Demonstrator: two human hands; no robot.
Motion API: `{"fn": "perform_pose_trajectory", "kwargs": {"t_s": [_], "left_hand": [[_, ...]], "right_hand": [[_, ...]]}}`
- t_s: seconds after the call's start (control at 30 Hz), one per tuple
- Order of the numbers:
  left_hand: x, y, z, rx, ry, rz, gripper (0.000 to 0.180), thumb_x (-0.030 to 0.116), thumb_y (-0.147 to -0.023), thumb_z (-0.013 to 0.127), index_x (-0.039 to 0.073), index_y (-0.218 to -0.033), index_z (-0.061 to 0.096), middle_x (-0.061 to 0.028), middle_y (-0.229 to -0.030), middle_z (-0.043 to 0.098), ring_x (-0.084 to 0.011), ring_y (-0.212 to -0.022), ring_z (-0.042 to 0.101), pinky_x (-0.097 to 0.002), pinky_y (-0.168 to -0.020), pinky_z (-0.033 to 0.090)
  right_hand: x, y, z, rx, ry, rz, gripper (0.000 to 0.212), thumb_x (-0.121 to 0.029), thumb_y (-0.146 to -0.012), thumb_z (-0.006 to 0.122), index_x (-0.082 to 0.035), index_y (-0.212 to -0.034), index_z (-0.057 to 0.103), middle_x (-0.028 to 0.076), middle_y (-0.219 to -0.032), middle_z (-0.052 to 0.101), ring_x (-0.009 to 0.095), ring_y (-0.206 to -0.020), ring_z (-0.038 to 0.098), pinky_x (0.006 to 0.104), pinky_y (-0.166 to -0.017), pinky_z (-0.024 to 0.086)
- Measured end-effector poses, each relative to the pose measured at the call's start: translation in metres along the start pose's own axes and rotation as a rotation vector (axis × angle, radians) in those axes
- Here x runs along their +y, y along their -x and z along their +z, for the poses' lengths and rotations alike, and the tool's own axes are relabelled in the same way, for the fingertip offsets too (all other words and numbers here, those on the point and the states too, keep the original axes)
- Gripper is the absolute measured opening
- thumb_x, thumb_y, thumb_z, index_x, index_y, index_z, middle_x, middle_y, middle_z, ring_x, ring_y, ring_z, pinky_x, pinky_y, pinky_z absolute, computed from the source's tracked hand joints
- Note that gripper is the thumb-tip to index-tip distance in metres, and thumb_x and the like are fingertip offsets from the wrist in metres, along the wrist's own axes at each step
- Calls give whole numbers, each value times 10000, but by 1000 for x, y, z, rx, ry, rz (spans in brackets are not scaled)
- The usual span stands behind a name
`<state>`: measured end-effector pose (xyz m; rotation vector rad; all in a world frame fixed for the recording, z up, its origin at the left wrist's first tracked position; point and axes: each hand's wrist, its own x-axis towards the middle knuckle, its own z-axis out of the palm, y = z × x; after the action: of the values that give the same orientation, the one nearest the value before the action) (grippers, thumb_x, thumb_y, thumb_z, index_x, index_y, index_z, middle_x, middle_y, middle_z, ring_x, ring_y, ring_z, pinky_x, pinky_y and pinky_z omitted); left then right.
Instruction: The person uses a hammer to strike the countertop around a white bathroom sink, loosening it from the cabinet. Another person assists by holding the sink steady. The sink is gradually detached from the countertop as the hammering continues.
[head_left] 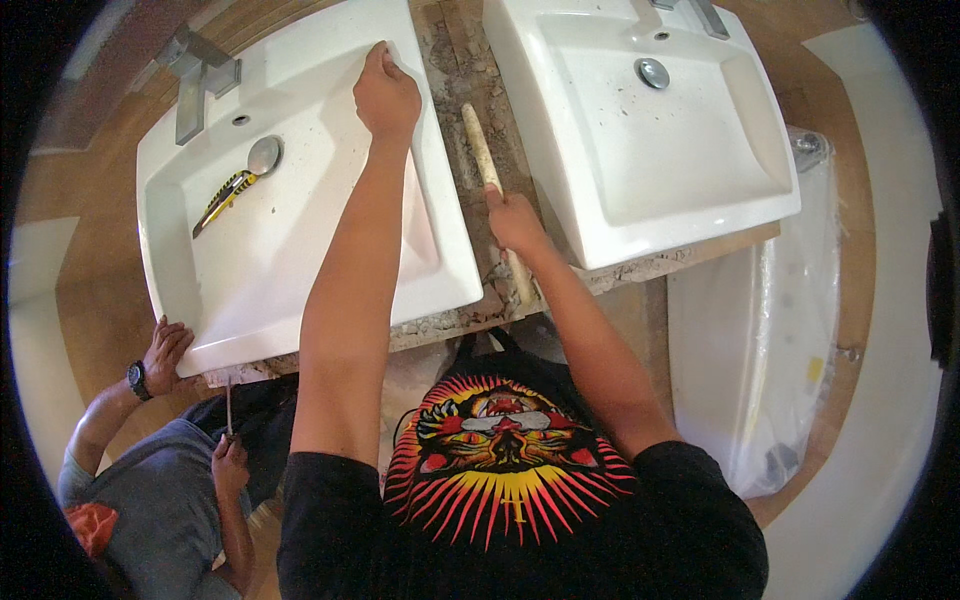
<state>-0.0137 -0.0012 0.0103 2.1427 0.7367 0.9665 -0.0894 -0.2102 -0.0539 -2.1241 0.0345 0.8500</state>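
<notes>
My left hand (388,95) is closed, over the right side of the left white washbasin (300,250), near its back rim. Whatever its fingers pinch, if anything, is too small to make out. In the gap between the basins, my right hand (516,222) is wrapped round a long pale stick (480,145), worn and dirty, which points away from me over the rough, broken counter surface (470,65). Inside the left basin, a yellow-and-black utility knife (225,200) lies beside the round metal drain cover (265,155).
A square metal faucet (200,85) stands behind the left basin. The right washbasin (640,150) holds specks of debris. A plastic-wrapped bathtub (750,370) is at right. At lower left, another person's hand (168,347) touches the basin corner; their other hand (229,462) grips a thin tool.
</notes>
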Motion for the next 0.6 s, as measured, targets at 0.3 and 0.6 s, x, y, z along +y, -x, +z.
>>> {"fn": "perform_pose_trajectory", "kwargs": {"t_s": [0.3,0.6], "left_hand": [[9,2,-3,-42,-57,-17,274,172,-920,468,100,-1142,611,-170,-1012,667,-375,-932,630,-462,-795,498],[-1,5,-13,-91,-200,149,290,158,-921,468,74,-1174,581,-173,-1094,634,-356,-1016,596,-447,-854,474]], "right_hand": [[-9,-29,4,71,-217,27,532,-503,-951,429,6,-827,523,59,-586,471,179,-438,446,338,-401,395],[40,72,-26,-106,-112,166,722,-585,-924,377,87,-1138,530,296,-980,613,405,-816,634,460,-784,486]]}}
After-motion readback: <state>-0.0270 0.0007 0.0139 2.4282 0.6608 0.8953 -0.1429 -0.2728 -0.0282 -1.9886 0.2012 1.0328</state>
